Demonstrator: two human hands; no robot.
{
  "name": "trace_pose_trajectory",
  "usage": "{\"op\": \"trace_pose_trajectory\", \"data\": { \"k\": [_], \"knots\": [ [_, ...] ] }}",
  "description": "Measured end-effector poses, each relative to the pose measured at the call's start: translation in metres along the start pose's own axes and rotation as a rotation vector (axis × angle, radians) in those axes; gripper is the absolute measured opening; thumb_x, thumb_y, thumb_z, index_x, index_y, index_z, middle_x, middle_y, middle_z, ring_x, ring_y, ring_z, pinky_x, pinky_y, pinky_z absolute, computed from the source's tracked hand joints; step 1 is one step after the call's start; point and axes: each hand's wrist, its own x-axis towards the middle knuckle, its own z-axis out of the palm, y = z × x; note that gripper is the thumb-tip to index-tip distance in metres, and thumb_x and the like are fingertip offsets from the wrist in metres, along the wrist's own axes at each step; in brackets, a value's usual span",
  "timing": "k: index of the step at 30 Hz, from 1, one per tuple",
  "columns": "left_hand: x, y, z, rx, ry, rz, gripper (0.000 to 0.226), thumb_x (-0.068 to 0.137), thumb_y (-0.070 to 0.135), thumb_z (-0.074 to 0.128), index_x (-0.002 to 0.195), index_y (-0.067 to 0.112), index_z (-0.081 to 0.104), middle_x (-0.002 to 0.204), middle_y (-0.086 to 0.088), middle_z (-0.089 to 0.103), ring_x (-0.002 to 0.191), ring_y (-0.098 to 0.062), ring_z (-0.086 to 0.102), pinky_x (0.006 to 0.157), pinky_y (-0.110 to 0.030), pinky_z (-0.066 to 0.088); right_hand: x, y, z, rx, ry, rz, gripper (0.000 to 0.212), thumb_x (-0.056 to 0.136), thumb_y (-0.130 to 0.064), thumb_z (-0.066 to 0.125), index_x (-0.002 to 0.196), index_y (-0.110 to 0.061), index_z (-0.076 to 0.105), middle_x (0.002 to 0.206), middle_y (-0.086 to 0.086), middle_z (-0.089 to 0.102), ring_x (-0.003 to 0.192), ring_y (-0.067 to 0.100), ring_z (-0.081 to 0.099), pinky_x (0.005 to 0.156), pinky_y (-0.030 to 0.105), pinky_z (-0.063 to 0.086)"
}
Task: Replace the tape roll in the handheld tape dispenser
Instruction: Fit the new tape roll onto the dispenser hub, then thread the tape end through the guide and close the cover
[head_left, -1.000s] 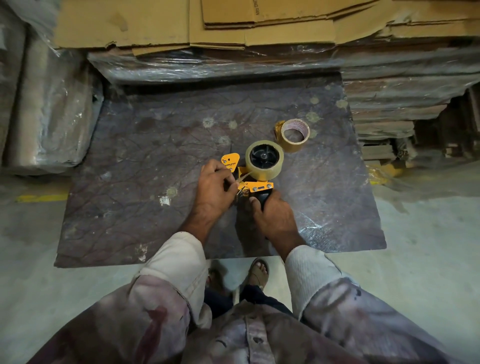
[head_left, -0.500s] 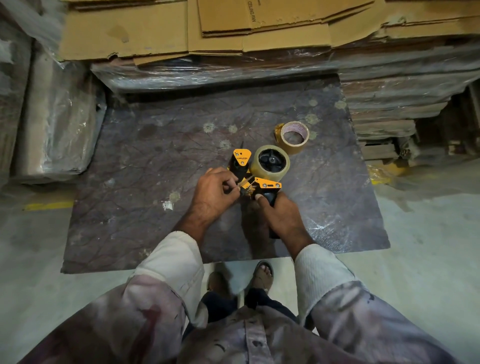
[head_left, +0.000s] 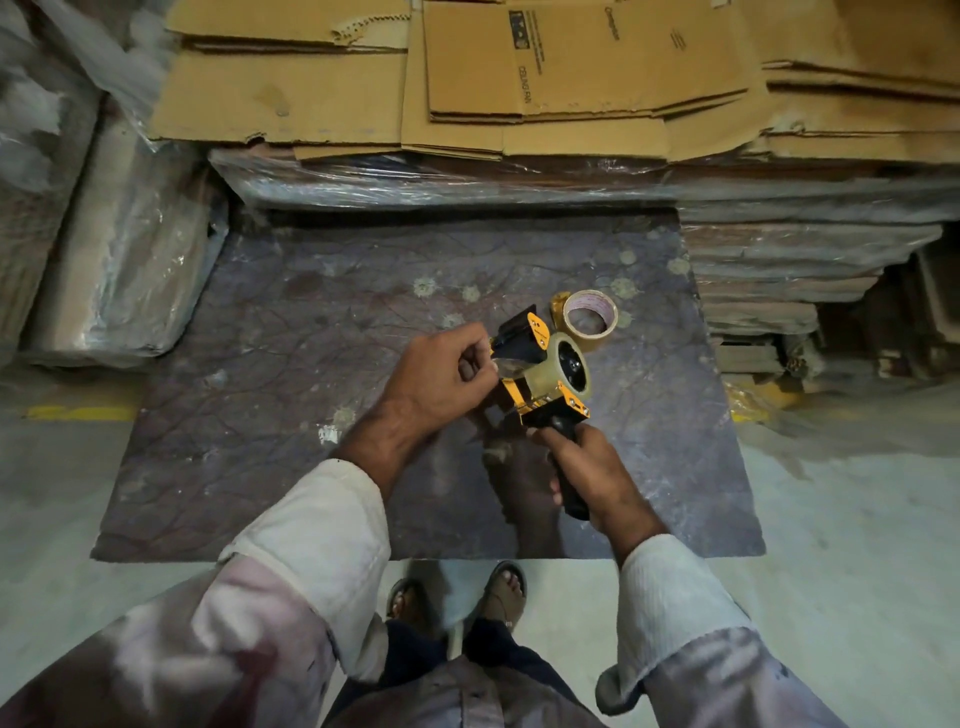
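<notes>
An orange and black handheld tape dispenser (head_left: 545, 400) is held above a dark stone slab (head_left: 311, 364). A full clear tape roll (head_left: 563, 371) sits on its hub. My right hand (head_left: 592, 473) is wrapped around the black handle. My left hand (head_left: 441, 371) pinches the loose tape end at the dispenser's front, by the black flap. A second, thin tape roll (head_left: 589, 317) with a pale core lies flat on the slab just behind the dispenser.
Flattened cardboard boxes (head_left: 519, 78) are stacked on plastic-wrapped bundles (head_left: 467, 182) behind the slab. A wrapped bundle (head_left: 119, 270) stands at the left, stacked boards (head_left: 779, 275) at the right. My sandalled feet (head_left: 457, 592) rest on the concrete floor at the slab's near edge.
The dispenser has been lifted and tilted so the roll faces right. My left hand moved from the frame's side to the tape end at the front. The view shifted closer.
</notes>
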Motion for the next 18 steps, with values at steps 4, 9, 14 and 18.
{"op": "trace_pose_trajectory", "data": {
  "k": [4,9,14,18],
  "knots": [
    [0.011,0.008,-0.015,-0.006,-0.013,0.093,0.011,0.084,0.023,0.066,0.079,0.017,0.058,0.069,0.004,0.062,0.063,-0.012,0.061,0.059,-0.034,0.054,-0.002,0.001,0.001,-0.075,-0.02,-0.023,0.027,0.085,-0.034,0.074,0.098,-0.012,0.062,0.064,0.014,0.063,0.044,0.026,0.055,0.043,0.028,0.045],
    [0.016,0.016,-0.021,-0.257,0.012,-0.064,0.035,0.077,0.037,0.08,0.092,0.015,0.058,0.078,0.003,0.066,0.069,-0.014,0.062,0.062,-0.03,0.056,-0.004,0.002,-0.001,-0.038,-0.084,-0.051,0.028,0.089,-0.028,0.064,0.101,-0.002,0.063,0.052,0.005,0.057,0.04,0.024,0.05,0.043,0.03,0.043],
    [0.029,0.027,-0.027,-0.291,0.002,-0.058,0.052,0.078,0.02,0.084,0.121,0.021,0.054,0.081,0.0,0.07,0.069,-0.015,0.064,0.062,-0.027,0.053,-0.013,-0.002,-0.002,0.007,-0.135,-0.105,0.027,0.086,-0.033,0.062,0.091,-0.007,0.06,0.054,0.006,0.054,0.04,0.024,0.048,0.043,0.03,0.04],
    [0.038,0.048,-0.041,-0.14,-0.076,0.021,0.016,0.074,0.019,0.087,0.082,0.021,0.073,0.071,0.009,0.067,0.06,0.0,0.057,0.058,-0.016,0.046,-0.017,-0.012,-0.001,0.003,-0.071,-0.097,0.017,0.091,-0.021,0.058,0.082,-0.006,0.059,0.051,0.006,0.052,0.038,0.024,0.047,0.041,0.029,0.04]
  ]
}}
